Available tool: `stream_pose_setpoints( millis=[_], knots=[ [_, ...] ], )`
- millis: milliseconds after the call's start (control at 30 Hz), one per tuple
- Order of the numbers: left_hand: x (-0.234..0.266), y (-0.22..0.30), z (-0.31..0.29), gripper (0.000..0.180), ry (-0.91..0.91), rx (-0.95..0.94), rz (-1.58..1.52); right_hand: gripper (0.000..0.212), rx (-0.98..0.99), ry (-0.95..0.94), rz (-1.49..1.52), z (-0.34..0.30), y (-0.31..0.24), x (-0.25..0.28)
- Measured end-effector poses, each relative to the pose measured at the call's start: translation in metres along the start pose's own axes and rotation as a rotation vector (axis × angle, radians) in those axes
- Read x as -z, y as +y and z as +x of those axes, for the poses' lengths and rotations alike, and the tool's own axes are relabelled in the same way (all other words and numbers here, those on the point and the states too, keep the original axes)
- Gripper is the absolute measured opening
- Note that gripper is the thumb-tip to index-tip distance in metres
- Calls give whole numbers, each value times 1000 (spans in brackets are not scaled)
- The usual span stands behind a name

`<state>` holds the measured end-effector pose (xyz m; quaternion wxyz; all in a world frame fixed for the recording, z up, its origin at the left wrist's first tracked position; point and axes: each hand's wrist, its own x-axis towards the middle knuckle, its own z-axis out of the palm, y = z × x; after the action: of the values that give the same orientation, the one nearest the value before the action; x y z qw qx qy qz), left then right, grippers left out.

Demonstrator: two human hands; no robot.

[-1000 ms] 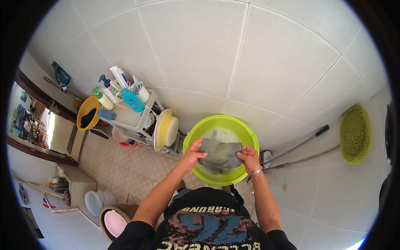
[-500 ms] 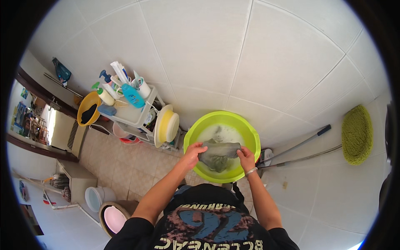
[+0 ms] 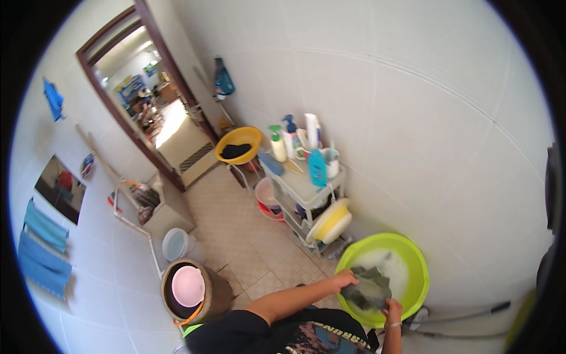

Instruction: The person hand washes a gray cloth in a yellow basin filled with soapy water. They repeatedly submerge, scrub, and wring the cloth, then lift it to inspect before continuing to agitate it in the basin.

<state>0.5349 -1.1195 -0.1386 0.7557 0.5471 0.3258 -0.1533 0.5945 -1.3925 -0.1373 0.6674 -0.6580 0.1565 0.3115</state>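
A: What's just changed?

B: Mostly the view: it has swung to the person's left, so the lime-green basin [image 3: 417,253] has gone from mid-frame to the lower right, and the brown door frame [image 3: 167,56] now stands tall at the upper left

A: And the grey-green cloth [image 3: 372,287]?

B: Still over the basin, lower right of the frame, between the two hands, with pale suds [image 3: 399,272] showing beside it. Its upper edge, fairly level half a second ago, now slants down toward the right; the tilted view may explain much of that

A: How are the fingers?

B: On the left hand [image 3: 345,279], thumb and fingers are clamped on the upper-left edge; on the right hand [image 3: 391,311], they pinch the lower-right end, though blur hides each fingertip

A: Meaning what for the work?

B: I'd judge it uninterrupted: the gaze has turned, but neither hand has let go. Whether the cloth's lower part touches the water, I cannot tell
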Motion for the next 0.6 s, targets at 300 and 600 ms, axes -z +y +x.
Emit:
stream_pose_setpoints(
  millis=[300,600],
  knots=[
    [3,-20,7,22,27,30,-101,26,-85,-26,-64,7,0,-10],
    [0,-19,7,26,85,93,-102,27,-71,-42,-76,28,7,-2]
  ],
)
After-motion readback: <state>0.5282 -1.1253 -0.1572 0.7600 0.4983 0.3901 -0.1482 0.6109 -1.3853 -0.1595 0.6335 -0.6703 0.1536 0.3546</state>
